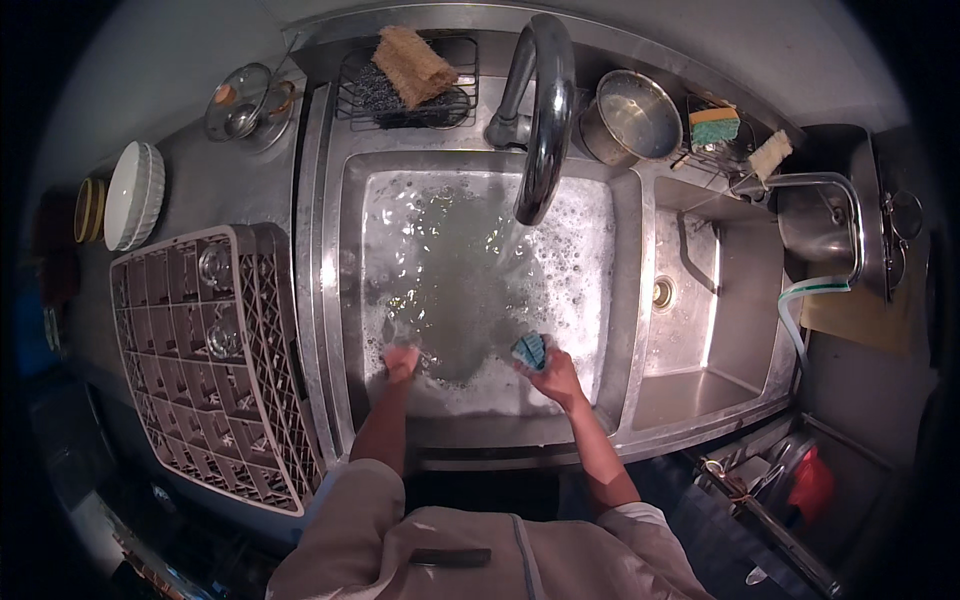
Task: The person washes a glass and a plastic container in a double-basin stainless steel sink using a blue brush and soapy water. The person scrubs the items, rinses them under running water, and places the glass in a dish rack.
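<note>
Sudsy water fills the large stainless steel sink basin (628,300) before me, and water runs into it from the curved faucet (544,142). My right hand (559,377) is over the water at the right, gripping a blue striped scrubbing cloth or sponge (529,351). My left hand (402,361) reaches into the suds near the basin's left front. Its fingers are under the water, so whether they hold anything is hidden. Bubbles and cloudy water hide the bottom of the basin.
Left stands a compartmented glass rack (247,360) with two clear glasses (223,337). White dishes (135,196) lie beyond it. Behind the basin are a wire basket (409,120) with a loofah (415,64), and a metal pot (639,116). A smaller sink (675,345) adjoins at right.
</note>
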{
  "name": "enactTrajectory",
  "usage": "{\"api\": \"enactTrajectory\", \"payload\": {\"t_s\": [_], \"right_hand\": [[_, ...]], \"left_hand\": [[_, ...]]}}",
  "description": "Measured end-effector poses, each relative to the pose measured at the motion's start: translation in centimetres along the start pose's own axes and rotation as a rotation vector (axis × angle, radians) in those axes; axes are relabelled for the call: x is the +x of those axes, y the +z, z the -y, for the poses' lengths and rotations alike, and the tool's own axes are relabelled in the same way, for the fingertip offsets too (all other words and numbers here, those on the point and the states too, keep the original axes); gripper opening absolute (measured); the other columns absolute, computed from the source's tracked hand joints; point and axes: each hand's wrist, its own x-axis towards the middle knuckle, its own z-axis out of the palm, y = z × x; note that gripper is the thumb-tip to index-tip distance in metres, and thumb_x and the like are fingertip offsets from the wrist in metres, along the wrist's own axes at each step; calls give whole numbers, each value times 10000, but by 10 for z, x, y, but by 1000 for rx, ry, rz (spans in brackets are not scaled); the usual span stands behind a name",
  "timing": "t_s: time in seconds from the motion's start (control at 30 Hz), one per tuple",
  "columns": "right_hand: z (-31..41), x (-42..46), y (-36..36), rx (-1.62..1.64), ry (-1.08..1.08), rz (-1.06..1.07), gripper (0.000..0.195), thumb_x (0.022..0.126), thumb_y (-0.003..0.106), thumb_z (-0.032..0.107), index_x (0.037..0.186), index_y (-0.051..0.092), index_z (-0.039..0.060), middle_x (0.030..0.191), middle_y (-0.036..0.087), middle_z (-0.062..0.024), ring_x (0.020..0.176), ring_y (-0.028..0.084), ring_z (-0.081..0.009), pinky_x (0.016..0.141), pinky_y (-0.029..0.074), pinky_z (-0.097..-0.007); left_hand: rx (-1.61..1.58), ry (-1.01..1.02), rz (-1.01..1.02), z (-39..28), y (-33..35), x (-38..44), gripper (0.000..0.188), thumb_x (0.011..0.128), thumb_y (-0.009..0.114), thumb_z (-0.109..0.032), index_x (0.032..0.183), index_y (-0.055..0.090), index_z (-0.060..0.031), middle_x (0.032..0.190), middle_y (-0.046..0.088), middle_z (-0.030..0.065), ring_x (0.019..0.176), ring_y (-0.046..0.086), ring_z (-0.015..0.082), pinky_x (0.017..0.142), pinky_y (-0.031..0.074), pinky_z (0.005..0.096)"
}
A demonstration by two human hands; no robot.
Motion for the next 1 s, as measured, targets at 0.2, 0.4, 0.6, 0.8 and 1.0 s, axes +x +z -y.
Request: {"api": "enactTrajectory", "payload": {"t_s": [0.2,0.4,0.6,0.8,1.0], "right_hand": [[-44,11,28,991,52,62,426,771,770,228,1076,544,35,986,676,-66,924,655,-215,840,511,-337],[-10,46,-12,295,45,-241,502,713,819,144,1117,545,30,982,648,-37,924,604,-157,841,489,-291],[70,113,-95,329,-95,-394,281,712,688,91,977,612,34,836,647,-44,720,596,-123,643,480,-281],[161,179,-138,731,-287,-474,193,720,698,91,893,629,39,790,621,-10,680,563,-101,605,461,-275],[201,203,-151,592,-216,-726,210,704,711,121,886,658,31,818,679,-60,705,609,-146,681,494,-310]], "left_hand": [[-309,72,-393,12,62,-23,723,759,617,-675,1012,686,-1,922,690,215,858,666,399,752,522,483],[-46,132,-28,65,91,-14,737,701,645,-669,1070,664,-31,1098,667,161,1002,638,319,848,500,431],[-594,-13,149,19,7,-41,479,662,781,-291,1047,615,-60,1055,658,92,1009,616,233,872,485,368],[-939,561,160,39,-19,-44,408,587,827,-55,938,618,-58,1008,655,56,945,619,174,796,509,357],[-841,195,70,4,-63,-74,517,581,836,-91,1023,579,-21,1040,640,88,957,616,184,832,503,342]]}}
